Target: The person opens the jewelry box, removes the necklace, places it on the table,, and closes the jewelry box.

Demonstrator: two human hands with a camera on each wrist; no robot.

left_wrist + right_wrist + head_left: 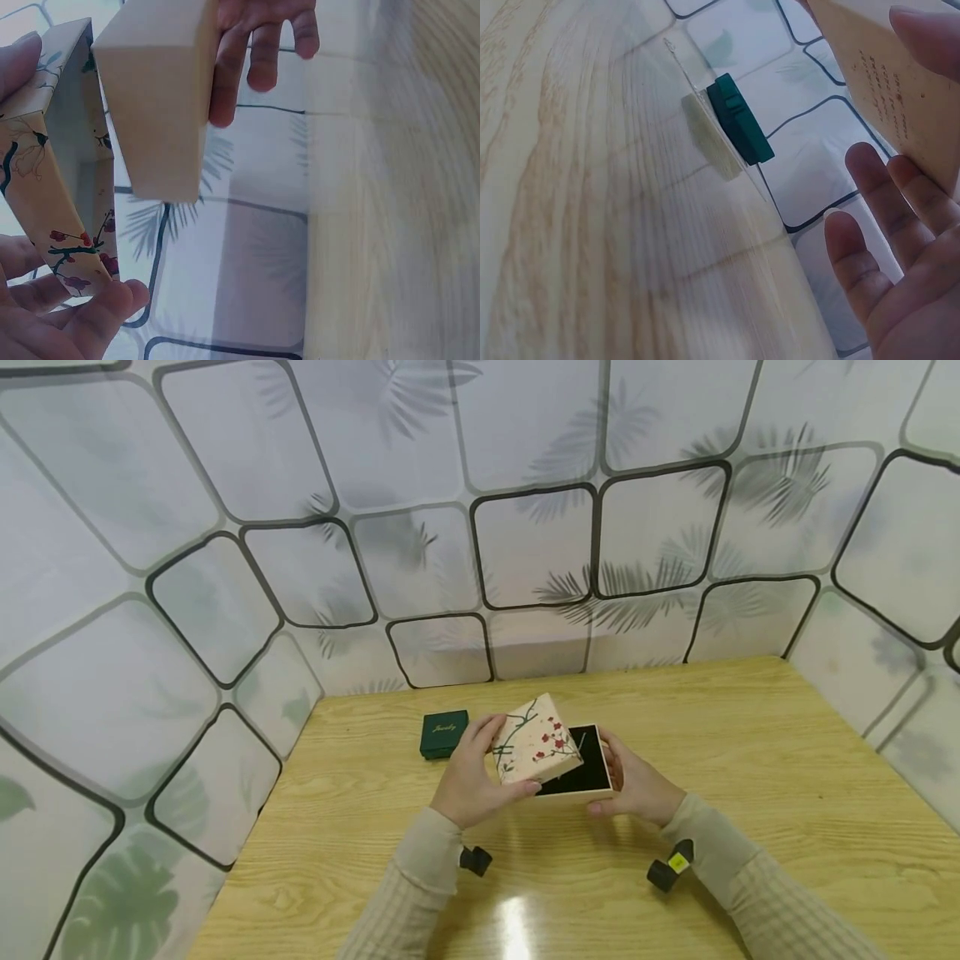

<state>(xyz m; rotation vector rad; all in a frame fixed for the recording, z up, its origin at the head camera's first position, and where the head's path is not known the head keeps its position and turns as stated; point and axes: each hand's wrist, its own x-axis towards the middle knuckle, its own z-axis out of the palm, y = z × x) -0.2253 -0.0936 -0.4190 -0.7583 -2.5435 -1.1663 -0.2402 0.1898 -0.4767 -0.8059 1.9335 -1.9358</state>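
Observation:
My left hand (471, 781) grips a cream box lid (531, 745) printed with green branches and red blossoms, thumb on its near edge and fingers on the far side. The lid is tilted and overlaps the left part of the box base (576, 795) in the head view. Inside the base lies a black insert (591, 768) with thin pale lines on it. My right hand (637, 778) holds the base at its right side. In the left wrist view, the lid (64, 240) is apart from the plain cream base (150, 105). Small print shows on the base (889, 94) in the right wrist view.
A small dark green box (444, 732) with gold lettering stands on the wooden table (750, 760), just beyond my left hand. Patterned fabric walls (540, 543) rise behind the table and at both sides. Each wrist wears a black camera mount (670, 866).

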